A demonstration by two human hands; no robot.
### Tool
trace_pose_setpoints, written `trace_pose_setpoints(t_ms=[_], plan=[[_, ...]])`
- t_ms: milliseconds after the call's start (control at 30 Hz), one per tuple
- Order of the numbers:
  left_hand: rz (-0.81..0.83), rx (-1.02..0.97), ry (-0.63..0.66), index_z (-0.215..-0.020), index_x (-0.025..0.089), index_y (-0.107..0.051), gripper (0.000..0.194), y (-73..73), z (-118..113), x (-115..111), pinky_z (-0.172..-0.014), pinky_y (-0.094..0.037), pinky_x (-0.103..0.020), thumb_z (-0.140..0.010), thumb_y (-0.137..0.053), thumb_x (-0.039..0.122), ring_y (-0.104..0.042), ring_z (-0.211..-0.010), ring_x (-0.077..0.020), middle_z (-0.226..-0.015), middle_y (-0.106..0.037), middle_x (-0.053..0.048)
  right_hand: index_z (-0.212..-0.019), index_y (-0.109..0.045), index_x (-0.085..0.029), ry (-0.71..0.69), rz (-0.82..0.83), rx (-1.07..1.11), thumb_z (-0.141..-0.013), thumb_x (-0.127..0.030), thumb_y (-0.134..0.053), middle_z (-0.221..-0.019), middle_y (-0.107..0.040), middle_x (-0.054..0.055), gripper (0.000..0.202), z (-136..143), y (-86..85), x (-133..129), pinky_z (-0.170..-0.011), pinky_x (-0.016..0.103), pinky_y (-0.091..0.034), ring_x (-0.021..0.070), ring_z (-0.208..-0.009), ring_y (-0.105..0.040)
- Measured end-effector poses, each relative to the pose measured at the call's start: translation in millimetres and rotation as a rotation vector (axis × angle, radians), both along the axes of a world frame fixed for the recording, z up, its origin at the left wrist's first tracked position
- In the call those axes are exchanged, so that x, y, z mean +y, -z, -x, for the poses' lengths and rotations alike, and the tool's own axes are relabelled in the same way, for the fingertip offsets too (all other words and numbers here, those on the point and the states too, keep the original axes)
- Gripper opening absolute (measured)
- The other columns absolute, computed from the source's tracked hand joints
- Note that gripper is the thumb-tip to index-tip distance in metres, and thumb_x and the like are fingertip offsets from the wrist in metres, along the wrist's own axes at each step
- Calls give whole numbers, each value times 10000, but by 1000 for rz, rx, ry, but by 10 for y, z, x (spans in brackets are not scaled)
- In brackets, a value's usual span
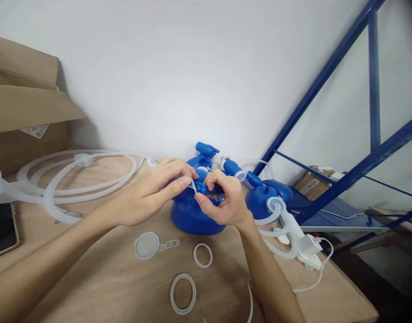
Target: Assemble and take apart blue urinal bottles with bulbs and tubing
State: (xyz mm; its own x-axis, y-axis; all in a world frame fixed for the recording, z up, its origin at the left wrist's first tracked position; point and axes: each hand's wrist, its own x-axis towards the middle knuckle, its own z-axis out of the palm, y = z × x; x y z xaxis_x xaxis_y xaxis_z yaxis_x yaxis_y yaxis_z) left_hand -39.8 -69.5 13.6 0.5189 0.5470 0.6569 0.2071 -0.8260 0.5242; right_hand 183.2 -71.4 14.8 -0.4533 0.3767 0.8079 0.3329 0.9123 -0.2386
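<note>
My left hand [160,187] is closed, thumb and fingers pinching one side of a thin white ring [193,185] that looks like a seal. My right hand [228,197] is closed too, its thumb against the ring's lower part and its index finger curled. Both hands are over a blue plastic vessel with a rounded base [195,220]. Fingers cover much of its upper part, so I cannot tell how the ring sits on it. Nearer me lie a small white ring [203,266], a larger white ring [173,294] and a translucent round cap with a slotted strap [147,246].
More blue vessels [260,202] stand behind and to the right. Coiled translucent tubing [53,193] lies left, beside a dark-screened device [2,229]. A cardboard box [27,103] stands back left. At right are a white power strip [307,251] and a blue metal frame [327,76].
</note>
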Motion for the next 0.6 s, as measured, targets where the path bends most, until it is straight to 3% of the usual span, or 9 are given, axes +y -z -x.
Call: trace_pose_setpoints(t_ms=[133,267,400,600], plan=[[-34,6,-31,-840,229,-664,303,-21,-14,-4,-921,-529,-352,-1056,-558,414,-666,-1078,-229,-1116,-759,-42,-810,-440,-247,-42,111,-2,-831,-258,-700,-691,-459,-77,261,-10,-16,-11,-442,207,-345,67,-486,-401],[-43,-2,-76,-834,219,-640,252,-13,-20,9,-864,-525,-340,-1038,-562,345,-681,-971,-203,-1088,-771,-41,-826,-459,-247,-91,224,-5,-834,-328,-690,-701,-490,-65,245,-30,-28,-21,-463,223,-382,85,-514,-430],[-74,51,-89,-777,213,-556,311,2,-22,20,-818,-517,-336,-1042,-542,375,-680,-935,-208,-1046,-762,-49,-781,-434,-247,-16,202,33,-851,-264,-678,-677,-443,-80,254,-1,-14,-8,-429,209,-311,63,-480,-360],[-265,70,-156,-1139,228,-658,212,65,-50,74,-905,-539,-362,-1085,-506,367,-684,-1009,-226,-1109,-754,-66,-755,-397,-258,72,71,26,-814,-215,-628,-648,-452,-83,242,50,49,10,-416,220,-312,64,-442,-352]])
